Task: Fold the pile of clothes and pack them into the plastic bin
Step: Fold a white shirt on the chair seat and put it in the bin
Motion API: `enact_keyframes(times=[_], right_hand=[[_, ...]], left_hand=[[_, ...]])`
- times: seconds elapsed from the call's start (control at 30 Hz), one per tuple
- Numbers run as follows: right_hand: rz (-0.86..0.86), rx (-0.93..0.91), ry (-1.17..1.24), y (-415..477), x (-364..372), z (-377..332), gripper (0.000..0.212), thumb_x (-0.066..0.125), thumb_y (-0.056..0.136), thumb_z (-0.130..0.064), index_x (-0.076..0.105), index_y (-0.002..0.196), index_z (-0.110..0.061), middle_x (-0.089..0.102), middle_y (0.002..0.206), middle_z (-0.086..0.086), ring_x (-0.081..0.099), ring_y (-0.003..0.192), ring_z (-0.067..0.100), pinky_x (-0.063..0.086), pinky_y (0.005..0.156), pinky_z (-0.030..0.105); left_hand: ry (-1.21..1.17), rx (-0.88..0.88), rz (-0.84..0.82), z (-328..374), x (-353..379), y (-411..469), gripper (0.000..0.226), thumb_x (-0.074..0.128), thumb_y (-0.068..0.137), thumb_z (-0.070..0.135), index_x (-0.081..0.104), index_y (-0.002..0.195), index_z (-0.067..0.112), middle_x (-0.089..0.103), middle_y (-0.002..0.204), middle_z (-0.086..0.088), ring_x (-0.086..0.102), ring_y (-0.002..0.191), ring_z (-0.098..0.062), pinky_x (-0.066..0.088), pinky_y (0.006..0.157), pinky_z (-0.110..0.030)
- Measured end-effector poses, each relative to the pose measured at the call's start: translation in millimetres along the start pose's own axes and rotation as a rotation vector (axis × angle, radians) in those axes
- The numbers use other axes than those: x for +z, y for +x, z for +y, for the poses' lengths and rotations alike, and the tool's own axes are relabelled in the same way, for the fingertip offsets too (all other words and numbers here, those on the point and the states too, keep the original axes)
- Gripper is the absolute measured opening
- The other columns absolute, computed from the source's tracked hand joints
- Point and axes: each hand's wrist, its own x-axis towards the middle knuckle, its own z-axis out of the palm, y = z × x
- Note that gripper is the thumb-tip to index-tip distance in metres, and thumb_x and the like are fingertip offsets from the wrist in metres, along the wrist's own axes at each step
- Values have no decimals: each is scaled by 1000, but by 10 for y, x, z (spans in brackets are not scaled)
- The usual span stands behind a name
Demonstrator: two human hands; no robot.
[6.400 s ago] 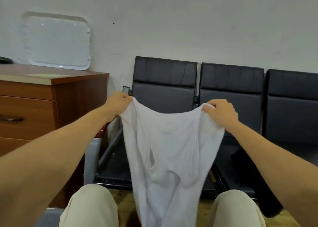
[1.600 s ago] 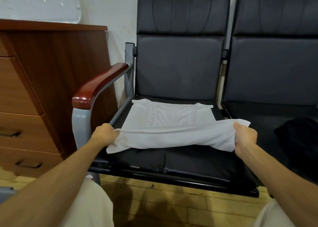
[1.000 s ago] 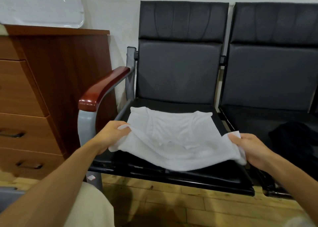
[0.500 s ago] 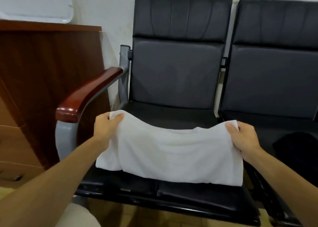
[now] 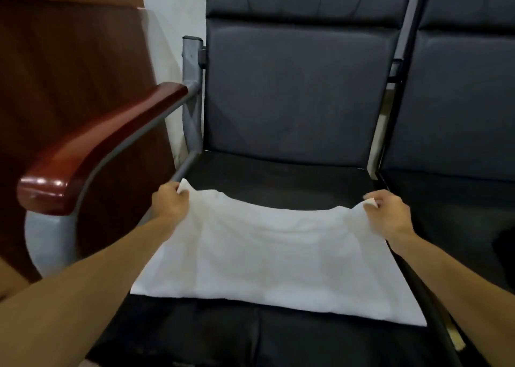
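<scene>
A white garment [image 5: 273, 260] lies folded over on the black seat [image 5: 278, 177] of the left chair. My left hand [image 5: 168, 203] pinches its far left corner, close to the chair's grey frame. My right hand [image 5: 388, 213] pinches the far right corner near the seat's right edge. The far edge sags between my hands, and the near edge lies flat on the seat. No plastic bin is in view.
A red-brown wooden armrest [image 5: 92, 149] on a grey frame stands left of the seat. Behind it is a wooden cabinet [image 5: 64, 60]. A second black chair [image 5: 459, 110] adjoins on the right, with a dark item [image 5: 505, 244] at its seat's edge.
Both hands have carried the garment's gripped edge away from me across the seat, folding it over itself. The view has closed in on the chair.
</scene>
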Motion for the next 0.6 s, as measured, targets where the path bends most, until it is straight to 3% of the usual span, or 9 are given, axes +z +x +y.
enact_keyframes(times=[0.13, 0.27, 0.37, 0.43, 0.5, 0.6], right_hand=[[41, -176, -139, -121, 37, 45, 44, 56, 90, 0, 50, 132, -12, 54, 131, 10, 51, 119, 28, 46, 93, 39], [-80, -539, -420, -457, 102, -1, 46, 58, 93, -19, 46, 137, -18, 41, 146, 1, 36, 134, 22, 28, 110, 33], [-460, -586, -517, -696, 160, 53, 61, 48, 97, -44, 26, 150, -24, 14, 160, -5, 8, 148, 15, 9, 121, 32], [-662, -524, -604, -827, 156, 115, 70, 38, 97, -55, 10, 154, -27, -1, 162, -7, -4, 149, 13, -1, 121, 34], [-740, -488, -649, -935, 123, 177, 71, 29, 97, -59, 1, 154, -29, -9, 162, -7, -12, 148, 12, -7, 120, 35], [-765, -451, -636, -1114, 25, 193, 68, 26, 98, -58, -1, 154, -30, -10, 162, -7, -13, 148, 12, -9, 120, 36]], left_hand=[[74, 82, -21, 44, -3, -63, 49, 53, 98, 14, 38, 144, 10, 43, 142, -13, 48, 125, -32, 45, 99, -39], [443, 344, -35, -4, -79, -394, 72, 62, 91, 19, 21, 150, 15, 17, 152, -7, 27, 136, -27, 33, 110, -37], [609, 567, -312, -124, -103, -724, 68, 56, 93, 27, 20, 151, 21, 8, 158, -4, 11, 144, -25, 16, 117, -36], [669, 578, -560, -200, -109, -938, 59, 45, 99, 34, 20, 151, 26, 6, 160, -1, 5, 146, -23, 8, 118, -34], [722, 531, -734, -239, -117, -1086, 52, 29, 104, 37, 17, 153, 27, 2, 161, 1, 0, 148, -20, 3, 119, -32], [786, 529, -819, -277, -166, -1198, 50, 17, 105, 37, 11, 154, 28, -3, 162, 4, -5, 148, -16, -1, 119, -32]])
